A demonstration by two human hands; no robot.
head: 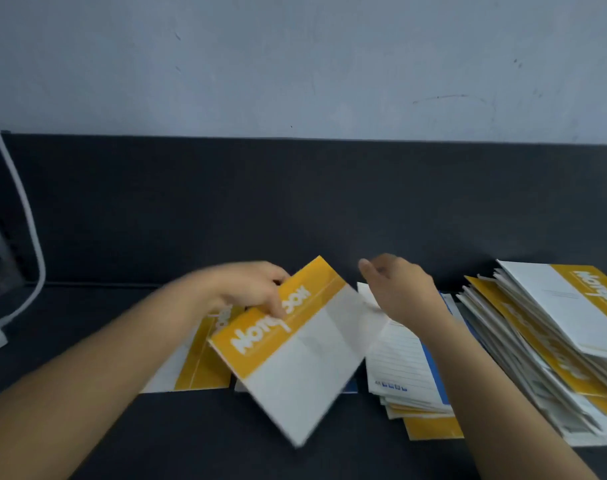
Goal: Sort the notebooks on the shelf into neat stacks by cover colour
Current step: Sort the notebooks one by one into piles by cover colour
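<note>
Yellow-banded notebook (288, 344) is gripped by the left hand (257, 289) over the shelf (295, 202); the right hand (399, 289) is held relaxed above a blue-edged stack (406, 368).

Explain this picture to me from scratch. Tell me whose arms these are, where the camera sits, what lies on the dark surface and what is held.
No machine here: a person works with bare hands, and the single picture comes from a camera worn on the head, looking forward and down. On the dark shelf lie a flat yellow stack at left, a blue-edged pile in the middle and an untidy heap of mostly yellow covers at right. The left hand grips one yellow notebook, tilted above the shelf. The right hand hovers over the blue-edged pile, fingers relaxed, apparently holding nothing. A white cable runs down at far left.
</note>
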